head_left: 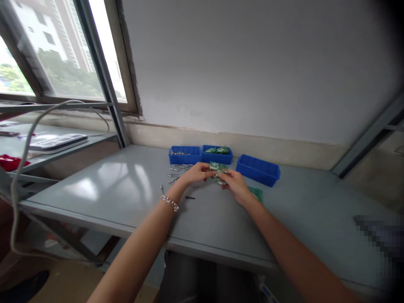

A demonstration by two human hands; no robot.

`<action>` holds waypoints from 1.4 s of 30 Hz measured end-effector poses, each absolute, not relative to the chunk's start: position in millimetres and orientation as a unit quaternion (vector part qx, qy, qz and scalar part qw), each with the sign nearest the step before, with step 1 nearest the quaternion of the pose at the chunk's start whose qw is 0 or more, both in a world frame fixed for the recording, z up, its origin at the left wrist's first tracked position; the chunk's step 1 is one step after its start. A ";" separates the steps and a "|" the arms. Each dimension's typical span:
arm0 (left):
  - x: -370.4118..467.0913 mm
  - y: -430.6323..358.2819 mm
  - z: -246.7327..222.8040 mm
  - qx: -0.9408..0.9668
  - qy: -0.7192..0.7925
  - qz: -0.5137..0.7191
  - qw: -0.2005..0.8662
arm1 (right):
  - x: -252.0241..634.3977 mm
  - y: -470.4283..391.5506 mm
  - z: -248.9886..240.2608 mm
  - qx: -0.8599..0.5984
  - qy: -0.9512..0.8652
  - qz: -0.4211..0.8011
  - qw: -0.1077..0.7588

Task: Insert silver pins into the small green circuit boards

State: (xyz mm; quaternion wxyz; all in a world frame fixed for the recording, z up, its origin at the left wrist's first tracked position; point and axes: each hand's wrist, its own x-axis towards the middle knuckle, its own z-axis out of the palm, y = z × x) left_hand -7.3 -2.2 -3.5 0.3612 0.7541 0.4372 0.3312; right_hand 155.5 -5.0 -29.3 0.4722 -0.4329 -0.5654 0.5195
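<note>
Between my two hands is a small clear-and-green plastic bag [218, 168], held just above the table in front of the blue bins. My left hand [198, 173] pinches its left side with thumb and fingers. From the right, my right hand [233, 182] grips the bag's lower right part. What lies inside the bag is too small to make out. Several metal rivets [173, 175] are scattered on the table left of my left hand, and a dark one [190, 197] lies nearer me. Another green bag [256, 193] rests partly behind my right wrist.
Along the back stand a blue bin [184, 159] with small metal pieces, a blue bin [217, 158] with green bags, and a third blue bin [257, 170] at an angle. A white cable [23, 164] hangs at the left beside the side shelf [72, 147].
</note>
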 end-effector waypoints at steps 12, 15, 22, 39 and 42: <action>-4.6 -3.0 -1.4 0.739 0.395 0.350 0.419 | 154.5 -5.1 -29.9 -0.421 -0.568 0.519 0.481; -4.5 -3.2 -0.8 0.739 0.398 0.351 0.416 | 154.8 -5.0 -31.6 -0.409 -0.571 0.522 0.483; -4.9 0.0 -5.4 0.755 0.392 0.348 0.393 | 156.7 -2.7 -34.4 -0.408 -0.574 0.519 0.485; -4.7 6.1 -4.7 0.724 0.479 0.348 0.355 | 249.4 -14.2 3.9 -0.777 -0.492 -0.049 0.391; -5.2 6.2 -3.7 0.723 0.485 0.344 0.351 | 295.8 -38.0 -0.8 -0.866 -0.346 -0.081 0.352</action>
